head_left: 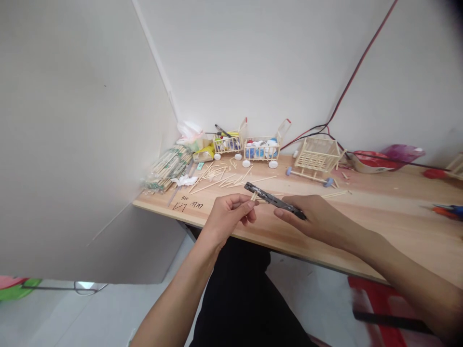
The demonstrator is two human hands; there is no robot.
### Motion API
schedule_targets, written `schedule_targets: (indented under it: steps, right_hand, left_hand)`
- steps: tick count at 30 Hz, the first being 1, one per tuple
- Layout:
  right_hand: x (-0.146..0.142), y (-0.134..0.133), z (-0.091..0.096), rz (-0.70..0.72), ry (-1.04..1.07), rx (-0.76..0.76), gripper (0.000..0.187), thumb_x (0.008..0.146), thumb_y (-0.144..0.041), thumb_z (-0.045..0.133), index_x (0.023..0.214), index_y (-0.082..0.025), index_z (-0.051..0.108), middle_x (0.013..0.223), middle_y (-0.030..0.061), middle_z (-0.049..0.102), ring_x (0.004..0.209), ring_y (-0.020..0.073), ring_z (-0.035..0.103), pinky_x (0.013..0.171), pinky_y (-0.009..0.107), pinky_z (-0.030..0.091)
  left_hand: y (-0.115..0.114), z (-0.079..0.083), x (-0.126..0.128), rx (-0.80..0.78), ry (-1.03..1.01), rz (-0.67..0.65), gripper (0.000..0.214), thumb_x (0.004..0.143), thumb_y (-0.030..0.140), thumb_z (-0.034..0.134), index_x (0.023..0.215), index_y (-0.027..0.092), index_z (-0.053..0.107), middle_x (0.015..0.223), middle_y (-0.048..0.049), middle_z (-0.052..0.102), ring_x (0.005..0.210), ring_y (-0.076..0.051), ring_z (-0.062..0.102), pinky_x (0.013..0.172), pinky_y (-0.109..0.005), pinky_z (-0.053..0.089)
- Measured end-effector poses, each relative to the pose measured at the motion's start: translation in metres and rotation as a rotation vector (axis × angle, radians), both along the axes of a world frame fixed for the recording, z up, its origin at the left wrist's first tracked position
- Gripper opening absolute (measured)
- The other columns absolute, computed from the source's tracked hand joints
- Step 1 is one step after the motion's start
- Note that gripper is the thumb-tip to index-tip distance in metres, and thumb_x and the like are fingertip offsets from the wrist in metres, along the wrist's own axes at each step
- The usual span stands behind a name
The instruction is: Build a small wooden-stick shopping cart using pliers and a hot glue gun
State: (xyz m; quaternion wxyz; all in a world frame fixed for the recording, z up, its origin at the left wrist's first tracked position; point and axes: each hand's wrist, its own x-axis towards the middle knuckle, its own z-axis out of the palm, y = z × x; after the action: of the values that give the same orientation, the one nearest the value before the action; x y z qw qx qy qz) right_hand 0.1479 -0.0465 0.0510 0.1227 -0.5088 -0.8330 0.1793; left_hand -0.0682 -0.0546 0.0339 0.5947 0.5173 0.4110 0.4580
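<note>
My left hand (pixel 231 212) is closed in a pinch on a short wooden stick (pixel 254 196) over the front edge of the wooden table (pixel 379 231). My right hand (pixel 313 217) grips a dark, long-bladed cutting tool (pixel 271 198), whose tip meets the stick. Both hands are close together above my lap.
Loose wooden sticks (pixel 224 180) lie scattered behind my hands, with a bagged bundle of sticks (pixel 168 168) at the left. Two small stick carts (pixel 260 147) filled with bottle caps and an empty stick cart (pixel 318 156) stand by the wall. Red and black cables (pixel 347 86) run up the wall. White partition on the left.
</note>
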Motion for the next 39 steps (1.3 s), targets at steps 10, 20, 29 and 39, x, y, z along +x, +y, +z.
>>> schedule_targets:
  steps: [10,20,29,39]
  right_hand:
    - [0.014,0.0,0.004,0.05,0.226,-0.359,0.06,0.09,-0.066,0.028,0.088,-0.018,0.065,0.08,0.006,0.065,0.072,0.0185,0.058,0.064,0.028,0.044]
    - [0.013,-0.002,0.005,0.078,0.171,-0.244,0.057,0.09,-0.065,0.031,0.082,-0.02,0.064,0.074,0.0035,0.064,0.066,0.0176,0.057,0.06,0.027,0.041]
    - [0.012,-0.004,0.009,0.078,0.155,-0.229,0.05,0.092,-0.06,0.033,0.084,-0.021,0.062,0.078,0.0033,0.066,0.073,0.0193,0.06,0.065,0.029,0.042]
    - [0.012,-0.004,0.009,0.068,0.146,-0.217,0.052,0.09,-0.062,0.032,0.083,-0.021,0.063,0.078,0.0041,0.067,0.072,0.0205,0.06,0.064,0.03,0.042]
  left_hand:
    - [-0.004,0.003,0.002,-0.07,-0.135,-0.079,0.03,0.074,0.038,0.071,0.083,0.01,0.067,0.061,-0.0019,0.058,0.055,-0.009,0.051,0.055,-0.022,0.037]
    - [-0.007,0.01,0.002,-0.136,-0.16,-0.101,0.031,0.072,0.037,0.073,0.086,0.009,0.07,0.058,-0.0011,0.056,0.053,-0.009,0.049,0.054,-0.024,0.034]
    - [-0.007,0.009,0.001,-0.077,-0.154,-0.084,0.027,0.074,0.035,0.071,0.084,0.01,0.07,0.059,-0.0007,0.056,0.055,-0.009,0.048,0.056,-0.024,0.036]
    - [-0.008,0.01,0.002,-0.056,-0.14,-0.069,0.027,0.075,0.036,0.07,0.085,0.011,0.07,0.059,-0.0009,0.056,0.055,-0.009,0.048,0.056,-0.024,0.037]
